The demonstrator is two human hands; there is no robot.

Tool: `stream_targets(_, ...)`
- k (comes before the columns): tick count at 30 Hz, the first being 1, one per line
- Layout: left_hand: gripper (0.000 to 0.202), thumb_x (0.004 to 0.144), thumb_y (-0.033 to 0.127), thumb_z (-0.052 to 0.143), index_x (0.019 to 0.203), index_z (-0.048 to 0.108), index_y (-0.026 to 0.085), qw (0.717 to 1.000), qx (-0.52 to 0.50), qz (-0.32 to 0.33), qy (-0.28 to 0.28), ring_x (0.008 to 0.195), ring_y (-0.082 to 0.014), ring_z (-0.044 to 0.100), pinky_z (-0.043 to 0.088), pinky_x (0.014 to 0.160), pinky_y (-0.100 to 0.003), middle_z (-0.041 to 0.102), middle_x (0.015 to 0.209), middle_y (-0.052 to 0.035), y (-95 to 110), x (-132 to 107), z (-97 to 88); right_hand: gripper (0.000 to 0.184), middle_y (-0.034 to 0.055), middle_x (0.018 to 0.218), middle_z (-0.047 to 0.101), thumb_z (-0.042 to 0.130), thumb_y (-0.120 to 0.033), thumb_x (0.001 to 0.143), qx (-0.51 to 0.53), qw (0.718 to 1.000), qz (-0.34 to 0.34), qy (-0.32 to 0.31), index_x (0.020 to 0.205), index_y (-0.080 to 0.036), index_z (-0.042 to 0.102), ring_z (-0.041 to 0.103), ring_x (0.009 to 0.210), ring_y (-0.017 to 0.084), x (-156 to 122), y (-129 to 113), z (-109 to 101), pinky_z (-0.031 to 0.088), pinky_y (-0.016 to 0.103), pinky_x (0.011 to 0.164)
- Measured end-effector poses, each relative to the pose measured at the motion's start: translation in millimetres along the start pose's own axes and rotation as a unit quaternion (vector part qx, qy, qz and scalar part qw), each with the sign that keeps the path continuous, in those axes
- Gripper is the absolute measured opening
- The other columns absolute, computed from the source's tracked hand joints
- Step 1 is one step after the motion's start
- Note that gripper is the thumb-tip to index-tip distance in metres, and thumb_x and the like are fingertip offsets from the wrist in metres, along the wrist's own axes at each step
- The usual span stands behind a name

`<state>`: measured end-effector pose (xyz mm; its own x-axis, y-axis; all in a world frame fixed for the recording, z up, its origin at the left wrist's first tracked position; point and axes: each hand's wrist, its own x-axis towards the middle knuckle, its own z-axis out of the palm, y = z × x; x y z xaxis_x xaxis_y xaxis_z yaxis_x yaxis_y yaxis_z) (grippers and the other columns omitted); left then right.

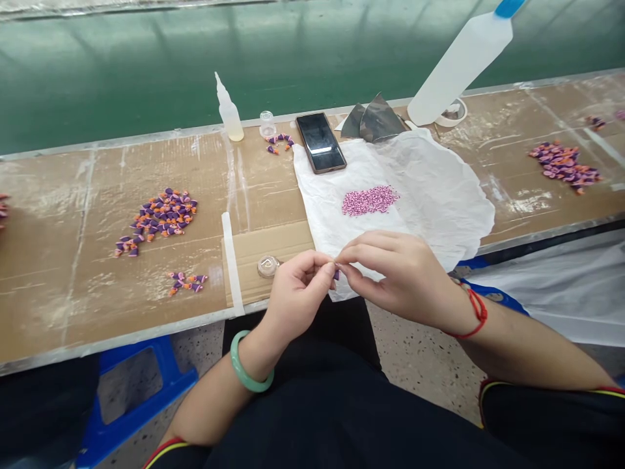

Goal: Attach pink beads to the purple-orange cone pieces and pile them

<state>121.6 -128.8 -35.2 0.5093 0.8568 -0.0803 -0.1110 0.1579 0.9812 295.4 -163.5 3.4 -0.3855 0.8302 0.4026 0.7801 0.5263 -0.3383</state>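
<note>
Pinched between the thumb and fingers of my left hand (pixel 305 286) is a small purple figurine piece (pixel 336 274), mostly covered by the fingers. My right hand (pixel 398 277) meets it from the other side, thumb and forefinger pressed together at the piece. Whether a tiny part sits in that right pinch is too small to see. Just beyond the hands, a patch of tiny pink pieces (pixel 371 200) lies on white paper (pixel 434 189). A small round clear container (pixel 267 266) rests on cardboard beside my left hand.
Purple and orange figurine pieces lie in a large pile (pixel 166 213) and a small group (pixel 186 283) at left, with another pile (pixel 566 166) at right. Along the back stand a dropper bottle (pixel 229 114), a phone (pixel 321 143), a tall white bottle (pixel 461 68) and a tape roll (pixel 453 114).
</note>
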Motion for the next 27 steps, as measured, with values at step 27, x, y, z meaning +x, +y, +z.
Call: stream_targets(27,0.016,0.088,0.023,0.056,0.074,0.06,0.018,0.989,0.104,0.088,0.061,0.054,-0.0114,0.054,0.043,0.051,-0.023,0.059,0.063,0.0005,-2.9,-9.5,-10.2,0.015,-0.0024,0.067,0.061,0.057,-0.01,0.085,0.142,0.987,0.07,0.028,0.074,-0.02,0.053,0.056,0.061,0.011,15.1,-9.4,17.2,0.045,0.024,0.059)
